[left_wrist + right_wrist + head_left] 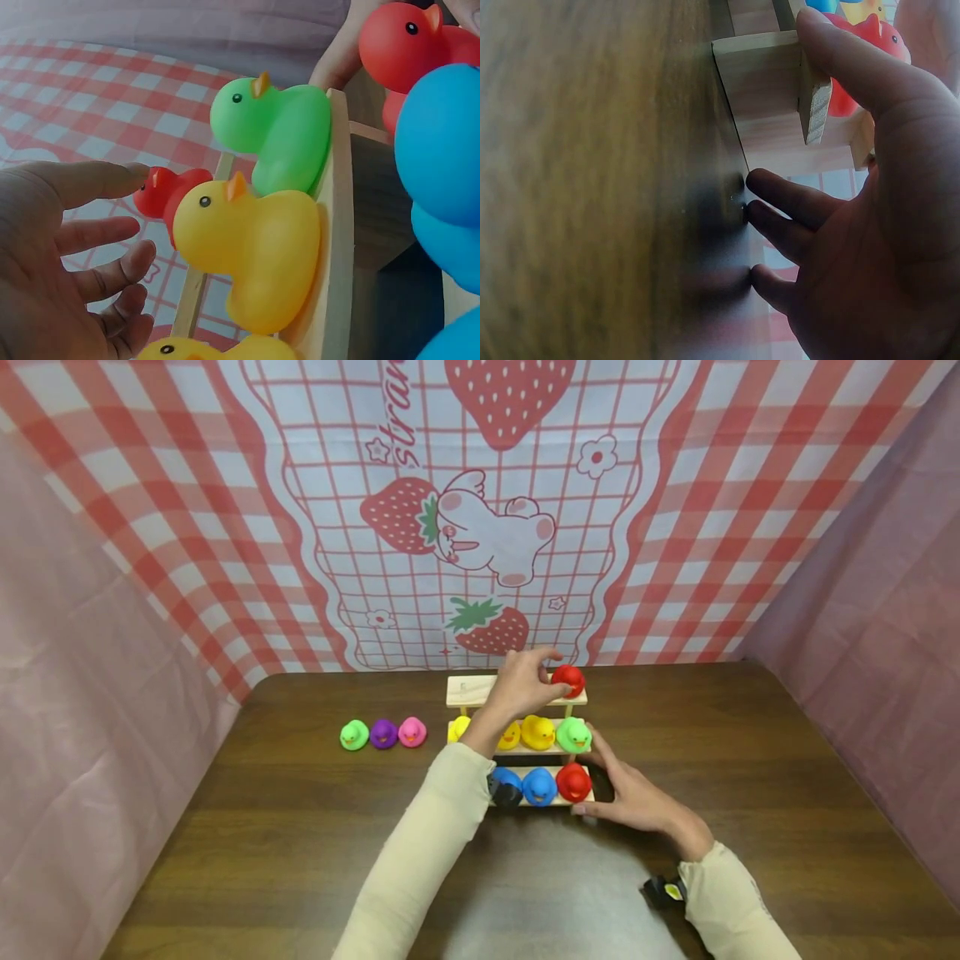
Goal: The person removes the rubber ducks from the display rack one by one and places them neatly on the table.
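Observation:
A three-tier wooden rack [467,692] holds rubber ducks. My left hand [521,683] is over the top tier, its thumb touching the face of a red duck [568,682]. In the left wrist view the other fingers [97,235] are spread and apart from that duck. My right hand [633,793] is at the rack's right end, thumb against the lowest board's front corner. Several of its fingertips [759,180] meet the tabletop in the right wrist view. Beside it sit a green duck [573,736] on the middle tier and another red duck [573,782] on the bottom tier.
Yellow ducks [537,732] share the middle tier; blue ducks [539,787] stand on the bottom one. Left of the rack, a green duck [354,735], a purple duck [384,734] and a pink duck [412,732] line up on the wooden table [300,827]. A strawberry-print cloth [315,527] hangs behind.

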